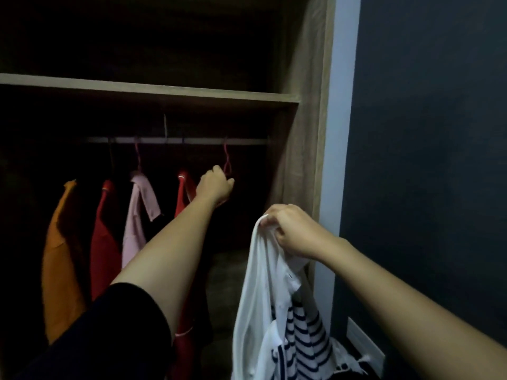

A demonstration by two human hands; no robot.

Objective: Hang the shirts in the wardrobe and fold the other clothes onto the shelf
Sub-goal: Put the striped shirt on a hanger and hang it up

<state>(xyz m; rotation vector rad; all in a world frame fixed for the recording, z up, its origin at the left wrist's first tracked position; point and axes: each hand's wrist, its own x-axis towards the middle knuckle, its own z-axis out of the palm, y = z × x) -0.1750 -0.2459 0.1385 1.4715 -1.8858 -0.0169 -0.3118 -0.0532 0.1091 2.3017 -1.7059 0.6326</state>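
Note:
My left hand (pixel 216 185) reaches into the dark wardrobe and grips an empty pink hanger (pixel 226 157) that hangs on the rail (pixel 192 140). My right hand (pixel 290 231) holds up a white shirt (pixel 255 292) by its top, in front of the wardrobe's right side. A white and navy striped garment (pixel 307 341) hangs bunched with the shirt below that hand. On the rail hang an orange shirt (pixel 59 259), a red shirt (pixel 105 242), a pale pink shirt (pixel 137 215) and another red shirt (pixel 183 198).
A wooden shelf (pixel 153 91) runs above the rail. The wardrobe's wooden side panel (pixel 304 149) stands at right, beside a dark blue wall (pixel 428 160). A white skirting board (pixel 365 341) runs along the floor.

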